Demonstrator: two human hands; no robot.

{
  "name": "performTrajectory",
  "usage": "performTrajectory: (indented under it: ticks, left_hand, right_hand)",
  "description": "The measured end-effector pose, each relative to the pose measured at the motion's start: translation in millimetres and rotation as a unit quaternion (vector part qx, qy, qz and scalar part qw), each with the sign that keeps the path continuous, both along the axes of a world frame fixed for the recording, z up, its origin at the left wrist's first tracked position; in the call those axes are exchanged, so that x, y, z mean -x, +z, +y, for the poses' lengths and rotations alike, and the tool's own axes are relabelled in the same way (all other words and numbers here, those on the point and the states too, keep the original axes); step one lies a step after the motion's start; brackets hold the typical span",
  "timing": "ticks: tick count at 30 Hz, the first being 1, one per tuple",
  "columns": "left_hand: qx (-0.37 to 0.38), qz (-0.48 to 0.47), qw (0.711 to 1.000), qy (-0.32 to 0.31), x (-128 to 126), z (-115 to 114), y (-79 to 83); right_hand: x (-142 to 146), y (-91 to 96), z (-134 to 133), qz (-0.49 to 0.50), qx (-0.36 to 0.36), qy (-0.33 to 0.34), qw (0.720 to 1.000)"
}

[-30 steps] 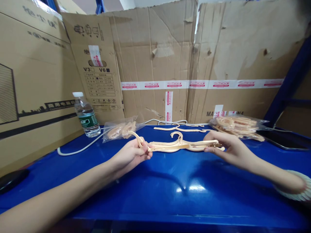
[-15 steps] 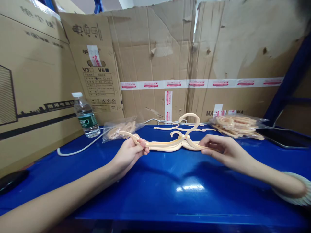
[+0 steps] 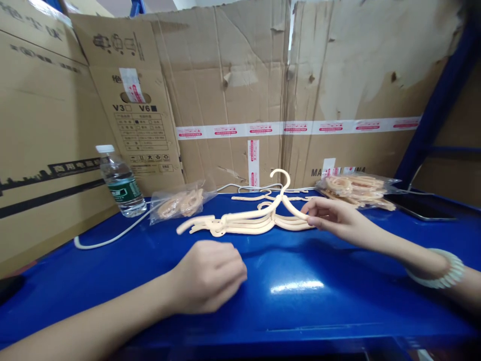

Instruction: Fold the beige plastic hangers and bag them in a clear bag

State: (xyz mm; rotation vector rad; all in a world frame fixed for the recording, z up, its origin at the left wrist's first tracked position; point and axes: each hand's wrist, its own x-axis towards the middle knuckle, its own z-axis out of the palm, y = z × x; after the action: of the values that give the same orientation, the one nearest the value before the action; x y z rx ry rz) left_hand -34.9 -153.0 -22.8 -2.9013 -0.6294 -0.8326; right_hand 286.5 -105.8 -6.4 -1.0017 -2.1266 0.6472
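Cream folding coat hangers lie stacked on the blue table, with one hanger (image 3: 263, 213) on top, its hook upright. My right hand (image 3: 330, 215) pinches the right arm of this top hanger between thumb and fingers. My left hand (image 3: 210, 276) is a loose fist nearer the front of the table, apart from the hangers and slightly blurred. Its back faces me, hiding the palm, and nothing sticks out of it. Left of the stack, the hanger's outer end piece (image 3: 195, 223) angles down to the table.
Behind lies another cream hanger (image 3: 248, 198). Bagged hanger parts sit left (image 3: 180, 203) and right (image 3: 353, 188). A water bottle (image 3: 122, 185), white cable (image 3: 108, 244) and dark phone (image 3: 421, 206) are on the table (image 3: 300, 321). Cardboard (image 3: 233, 100) walls the back and left.
My left hand has let go of the hanger's left end and drawn back toward me, closing. The top hanger's hook now curls left rather than right. My right hand still pinches the right arm.
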Motion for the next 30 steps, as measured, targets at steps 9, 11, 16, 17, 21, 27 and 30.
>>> performTrajectory:
  ticks: [9,11,16,17,21,27,30]
  left_hand:
    - [-0.014,0.119,0.992,0.033,3,4,3.7]
    - [0.004,0.116,0.992,0.044,3,6,3.4]
    - [0.034,0.121,0.989,0.075,3,7,2.0]
    - [0.039,0.122,0.988,0.084,4,7,1.8]
    - [0.052,0.112,0.986,0.114,5,10,0.6]
    - [0.062,0.089,0.983,0.146,6,12,-1.6]
    - [0.061,0.085,0.983,0.149,7,13,-2.5]
  right_hand:
    - [2,-6.9,-4,-0.231,-0.102,0.0,0.968]
    - [2,-7.5,-4,-0.239,-0.116,0.003,0.964]
    - [0,-10.3,-1,-0.251,-0.135,-0.01,0.959]
    - [0,-10.8,0,-0.253,-0.137,-0.011,0.958]
    - [-2,-11.6,3,-0.254,-0.143,-0.017,0.957]
    - [-4,-12.8,5,-0.245,-0.161,-0.042,0.955]
    - [-4,-16.0,4,-0.238,-0.173,-0.038,0.955]
